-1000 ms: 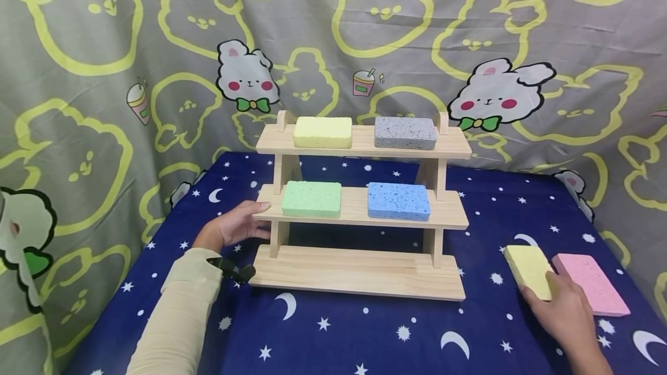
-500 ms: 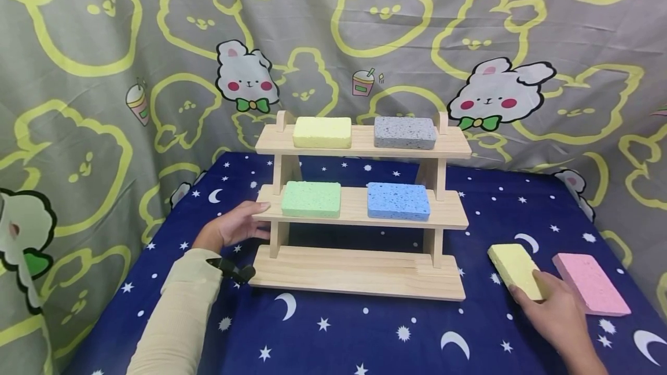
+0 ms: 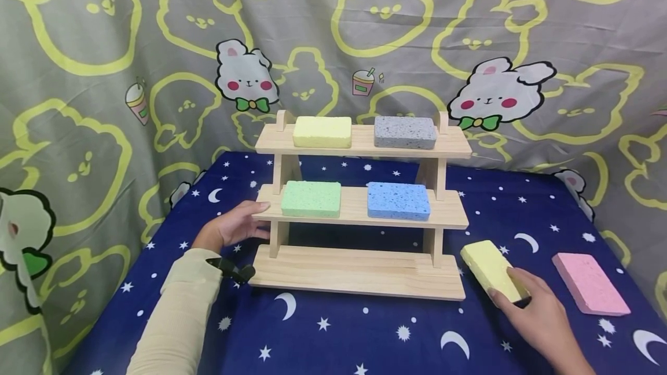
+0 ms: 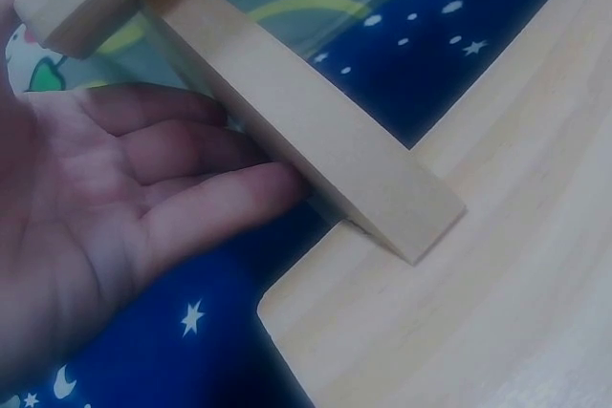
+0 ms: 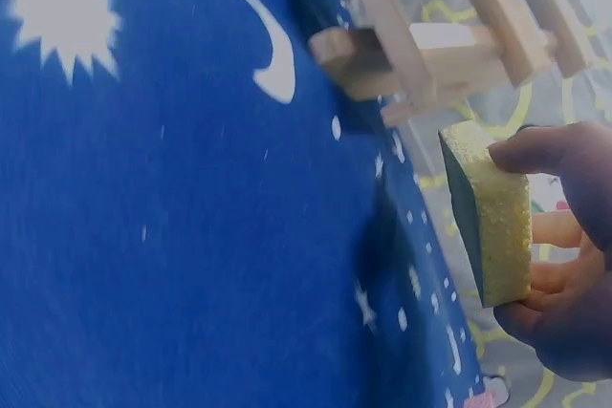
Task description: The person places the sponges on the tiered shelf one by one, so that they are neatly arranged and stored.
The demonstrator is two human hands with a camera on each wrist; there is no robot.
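Note:
My right hand (image 3: 537,311) pinches a yellow sponge (image 3: 492,271) with a dark underside, thumb on one side and fingers on the other. In the right wrist view the sponge (image 5: 488,207) is held clear of the dark blue cloth. At the left end of a three-tier wooden display shelf (image 3: 359,274), my left hand (image 3: 237,225) holds the middle board, thumb on top. The left wrist view shows its fingers (image 4: 220,203) against the upright (image 4: 296,112). Green (image 3: 311,199) and blue (image 3: 398,201) sponges lie on the middle tier.
The top tier bears a second yellow sponge (image 3: 322,132) and a grey sponge (image 3: 405,132). A pink sponge (image 3: 591,283) lies on the star-and-moon cloth (image 3: 365,340) at right. Behind the shelf hangs a patterned grey curtain (image 3: 312,22).
My right hand has carried the yellow sponge leftward, away from the pink sponge and toward the shelf's lower right end. My left hand has stayed where it was.

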